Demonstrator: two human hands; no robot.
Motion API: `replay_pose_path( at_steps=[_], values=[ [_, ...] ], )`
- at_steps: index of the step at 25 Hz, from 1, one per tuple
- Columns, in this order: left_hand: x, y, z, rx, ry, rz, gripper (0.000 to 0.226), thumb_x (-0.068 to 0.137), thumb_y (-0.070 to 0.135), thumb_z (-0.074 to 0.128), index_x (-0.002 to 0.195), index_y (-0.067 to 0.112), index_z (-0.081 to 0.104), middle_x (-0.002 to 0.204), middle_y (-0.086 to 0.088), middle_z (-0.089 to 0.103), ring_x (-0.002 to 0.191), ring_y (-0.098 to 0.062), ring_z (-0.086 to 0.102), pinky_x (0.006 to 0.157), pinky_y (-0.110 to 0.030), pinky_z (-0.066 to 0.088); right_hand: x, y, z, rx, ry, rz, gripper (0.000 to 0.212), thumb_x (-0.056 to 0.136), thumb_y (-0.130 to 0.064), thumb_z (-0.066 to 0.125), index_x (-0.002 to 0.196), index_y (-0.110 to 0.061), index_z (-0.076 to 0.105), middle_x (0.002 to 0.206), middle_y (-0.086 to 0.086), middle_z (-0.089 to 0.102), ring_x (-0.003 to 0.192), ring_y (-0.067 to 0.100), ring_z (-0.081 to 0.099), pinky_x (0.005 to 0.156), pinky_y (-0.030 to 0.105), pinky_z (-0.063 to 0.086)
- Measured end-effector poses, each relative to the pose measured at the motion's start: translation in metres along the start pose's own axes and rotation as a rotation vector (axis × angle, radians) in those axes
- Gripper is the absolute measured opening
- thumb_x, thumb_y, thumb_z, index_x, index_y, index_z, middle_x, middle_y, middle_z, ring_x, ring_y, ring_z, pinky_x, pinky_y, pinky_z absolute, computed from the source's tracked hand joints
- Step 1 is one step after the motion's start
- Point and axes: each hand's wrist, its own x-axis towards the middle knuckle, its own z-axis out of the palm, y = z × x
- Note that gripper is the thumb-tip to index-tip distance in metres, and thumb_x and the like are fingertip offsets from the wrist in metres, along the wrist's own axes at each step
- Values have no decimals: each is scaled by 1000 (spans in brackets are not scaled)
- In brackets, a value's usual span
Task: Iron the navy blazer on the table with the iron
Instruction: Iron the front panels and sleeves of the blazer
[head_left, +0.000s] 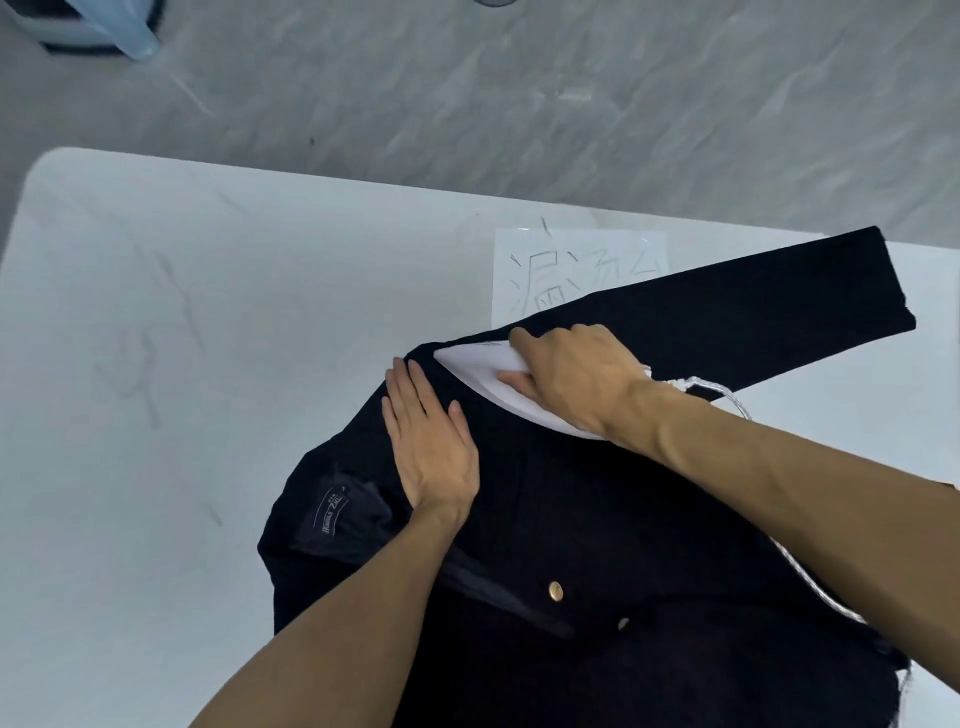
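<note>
The navy blazer (597, 519) lies spread on the white table (182, 338), one sleeve (753, 306) stretched toward the far right, its gold button (556, 591) and inner label (332, 512) showing. My right hand (576, 374) grips the white iron (485, 371), whose tip points left and rests on the blazer's shoulder near the sleeve seam. My left hand (431, 441) lies flat with straight fingers on the cloth just left of the iron, pressing it down. The iron's handle is hidden under my right hand.
A white sheet of paper with drawn characters (576, 265) lies under the sleeve at the table's far edge. The iron's white cord (727, 395) trails right over the blazer and table. Grey marbled floor (519, 93) lies beyond; a pale blue object (88, 26) stands far left.
</note>
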Motion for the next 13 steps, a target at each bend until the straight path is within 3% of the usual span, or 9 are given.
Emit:
replay_pose_path(
  at_steps=[2,7,13],
  values=[
    [3,-1,0,-8,1,2,62,104,31,22,155,2,3,165,-15,5,153,-25,6,125,-40,8,0,-2,3,-21,-11,37,36,100,-52,29,96,-18,38,58,-6,33,48,21,29,56,35,28],
    [3,-2,2,31,-9,16,64,105,39,17,156,4,0,164,-17,2,153,-28,3,125,-42,9,7,1,1,-46,-24,75,37,102,-49,29,102,-15,43,57,-5,31,46,18,24,54,34,26],
    [3,0,1,43,-5,24,66,104,42,18,156,5,0,164,-17,2,153,-28,3,125,-42,9,7,27,-8,-40,9,128,35,102,-49,26,98,-16,38,77,5,62,51,26,32,56,36,27]
  ],
)
